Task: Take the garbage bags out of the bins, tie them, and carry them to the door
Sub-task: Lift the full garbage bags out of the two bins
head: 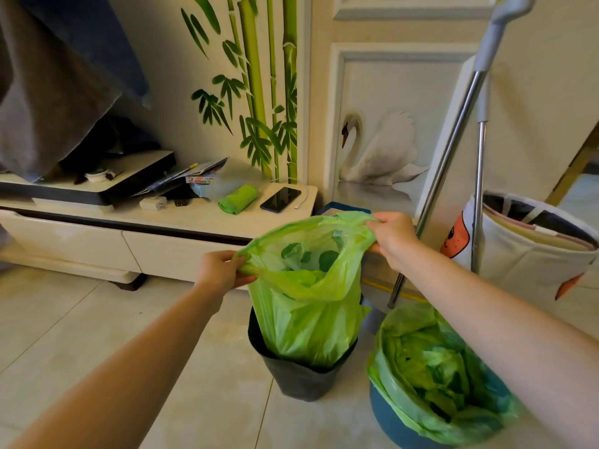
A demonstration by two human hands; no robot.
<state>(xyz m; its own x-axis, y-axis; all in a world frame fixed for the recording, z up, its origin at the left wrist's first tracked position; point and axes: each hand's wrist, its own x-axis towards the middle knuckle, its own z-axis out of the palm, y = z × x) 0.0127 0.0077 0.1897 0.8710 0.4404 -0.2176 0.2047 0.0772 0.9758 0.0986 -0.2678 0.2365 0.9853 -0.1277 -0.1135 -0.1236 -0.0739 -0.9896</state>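
A green garbage bag [304,306] is raised partway out of a small black bin [298,374] on the floor, its bottom still inside. My left hand [218,270] pinches the bag's left rim and my right hand [393,238] grips its right rim, holding the mouth open. Green crumpled rubbish shows inside. To the right stands a blue bin [389,419] lined with a second green bag [434,367], its rim folded over the edge.
A low white cabinet [168,218] along the wall carries a roll of green bags [238,199], a phone [280,199] and papers. Two mop poles [453,150] lean at the right beside a white fabric basket [531,251]. Tiled floor lies at the left.
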